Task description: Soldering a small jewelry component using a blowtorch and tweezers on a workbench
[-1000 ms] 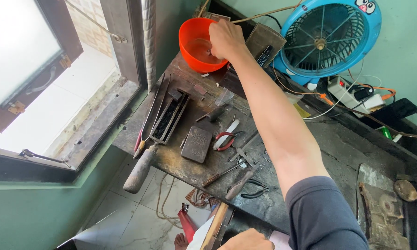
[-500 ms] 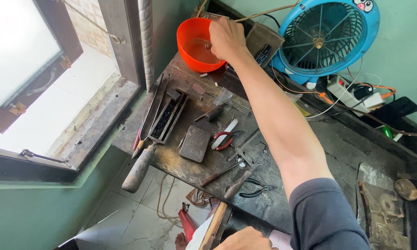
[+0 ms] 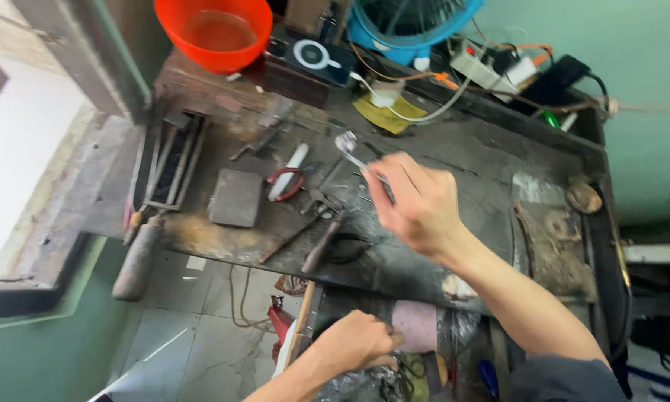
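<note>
A: What's the right hand doing?

B: It hangs over the dark workbench, fingers pinched narrow around thin metal tweezers. The tips point up and left, and something small and silvery sits at them; it's too blurred to name.

A: And the left hand?

B: Low at the bench's front edge, curled closed. I cannot tell whether it grips anything; crumpled foil and clutter lie under it.

A: How would you carry that well?

B: My judgement: keep even pressure on the tweezers, since a slip would drop the piece among the loose tools. Hold it clear of the red-handled pliers and the hammer just beside the hand's path.

A: Any packages or labels?

B: Few. 1 flat yellow packet or cloth lies near the bench's back edge under a white cable. 1 dark box with a round white mark stands right of the orange bowl, which holds liquid. A white power strip sits far back by the blue fan. I can't make out any signs.

A: Anything else close by?

B: 1 dark square block and a slotted metal ingot mould to the left.
</note>
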